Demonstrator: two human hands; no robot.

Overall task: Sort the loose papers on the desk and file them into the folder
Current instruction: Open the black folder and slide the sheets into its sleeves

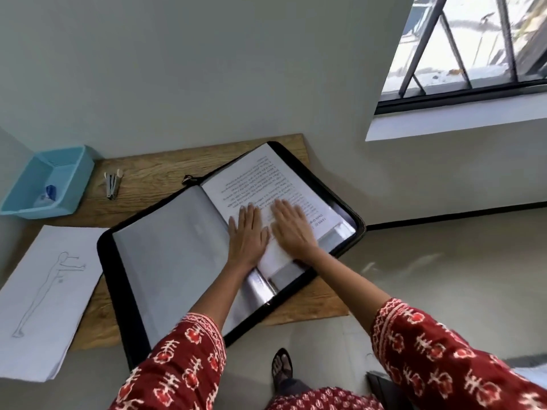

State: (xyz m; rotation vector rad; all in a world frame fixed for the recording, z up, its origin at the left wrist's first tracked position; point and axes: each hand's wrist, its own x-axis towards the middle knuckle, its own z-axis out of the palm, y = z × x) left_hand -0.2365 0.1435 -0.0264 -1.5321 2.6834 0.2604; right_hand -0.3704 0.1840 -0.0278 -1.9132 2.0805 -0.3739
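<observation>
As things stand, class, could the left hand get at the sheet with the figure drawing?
Probably yes: the left hand lies flat on the printed page, holding nothing, and the drawing sheet lies uncovered on its side.

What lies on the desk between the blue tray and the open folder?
In the head view, a small bundle of pens lies between the blue tray and the folder.

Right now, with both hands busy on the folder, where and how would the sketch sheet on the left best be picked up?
Take the sketch sheet at its near edge, which juts past the desk toward the person. It lies flat, so a top grip has nothing to bite; the overhang lets a thumb go on top and fingers underneath, probably coming from the near-left. The left hand is nearer, now pressed flat on the printed page.
</observation>
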